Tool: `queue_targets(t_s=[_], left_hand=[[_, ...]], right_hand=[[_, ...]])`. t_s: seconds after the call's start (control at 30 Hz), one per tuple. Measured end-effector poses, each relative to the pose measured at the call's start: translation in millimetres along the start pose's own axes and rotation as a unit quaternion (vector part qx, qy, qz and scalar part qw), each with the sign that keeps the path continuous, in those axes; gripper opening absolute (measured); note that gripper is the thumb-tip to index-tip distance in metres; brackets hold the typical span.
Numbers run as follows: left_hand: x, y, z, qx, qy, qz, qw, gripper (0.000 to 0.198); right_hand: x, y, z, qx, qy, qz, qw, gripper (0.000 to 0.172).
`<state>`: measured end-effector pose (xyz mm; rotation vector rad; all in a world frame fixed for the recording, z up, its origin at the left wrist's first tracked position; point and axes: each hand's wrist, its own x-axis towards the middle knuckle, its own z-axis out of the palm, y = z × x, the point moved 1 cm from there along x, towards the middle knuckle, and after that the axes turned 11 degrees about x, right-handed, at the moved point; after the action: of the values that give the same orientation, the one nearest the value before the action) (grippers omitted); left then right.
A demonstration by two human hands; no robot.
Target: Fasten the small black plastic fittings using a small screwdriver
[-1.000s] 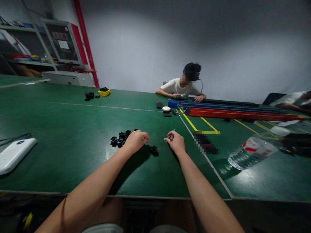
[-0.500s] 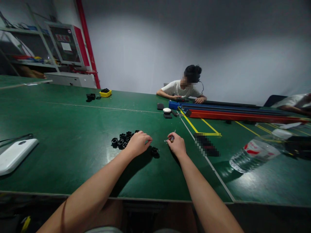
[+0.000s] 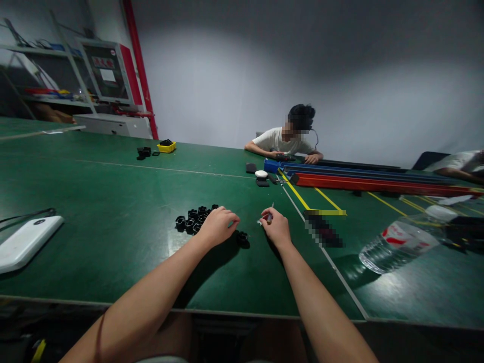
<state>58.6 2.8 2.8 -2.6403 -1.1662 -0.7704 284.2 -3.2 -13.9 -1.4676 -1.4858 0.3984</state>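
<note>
My left hand hovers over the table beside a small pile of black plastic parts. Its thumb and forefinger curve together in a pinch; whether anything is between the tips is too small to make out. Just below those fingertips lies a single black part, apart from the pile. My right hand is closed around a slim screwdriver-like tool, its thin tip pointing up and away. At the right thumb and fingertip are tiny silvery pieces on the green tabletop.
A water bottle leans at the right, past a pixelated dark object. Left lies a white phone-like device with a cable. Farther off are a yellow bin, long red rails, a white rounded object and a co-worker.
The view has shifted slightly, moving everything a little right and down. My left fingers have come slightly closer to the single black part. My right hand keeps its hold on the tool.
</note>
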Motion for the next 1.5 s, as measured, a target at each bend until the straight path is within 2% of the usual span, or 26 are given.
queue_targets(t_s=[0.1, 0.2, 0.27, 0.43, 0.63, 0.77, 0.9, 1.1, 1.3, 1.43, 1.5], left_hand=[[1, 2, -1.0, -0.013, 0.009, -0.003, 1.000, 0.012], [2, 5, -3.4, -0.036, 0.029, -0.003, 0.999, 0.017], [2, 7, -5.2, -0.051, 0.050, 0.006, 0.997, 0.023], [2, 12, -7.4, -0.074, 0.099, 0.034, 0.992, 0.017], [1, 11, -2.6, -0.097, 0.116, 0.046, 0.987, 0.018], [0, 10, -0.1, -0.121, 0.125, 0.038, 0.984, 0.017], [0, 9, -0.7, -0.143, 0.111, 0.034, 0.983, 0.018], [-1, 10, -2.3, -0.132, 0.103, 0.022, 0.986, 0.022], [-1, 12, -5.2, -0.132, 0.118, 0.010, 0.984, 0.021], [-1, 13, -10.1, -0.159, 0.117, -0.013, 0.980, 0.018], [0, 12, -12.0, -0.172, 0.111, -0.049, 0.978, 0.017]], right_hand=[[0, -6, 5, 0.122, -0.014, 0.015, 0.992, 0.013], [-4, -16, 13, 0.290, -0.043, 0.052, 0.954, 0.027], [-9, -24, 17, 0.354, -0.067, 0.079, 0.930, 0.033], [-17, -37, 19, 0.428, -0.140, 0.119, 0.885, 0.033], [-18, -40, 17, 0.474, -0.149, 0.135, 0.858, 0.033], [-19, -40, 17, 0.478, -0.154, 0.143, 0.852, 0.035], [-21, -42, 15, 0.477, -0.162, 0.151, 0.851, 0.036], [-22, -46, 14, 0.468, -0.151, 0.157, 0.856, 0.041], [-22, -45, 14, 0.473, -0.140, 0.156, 0.856, 0.042], [-22, -46, 15, 0.467, -0.151, 0.145, 0.859, 0.042], [-21, -47, 16, 0.466, -0.149, 0.150, 0.859, 0.044]])
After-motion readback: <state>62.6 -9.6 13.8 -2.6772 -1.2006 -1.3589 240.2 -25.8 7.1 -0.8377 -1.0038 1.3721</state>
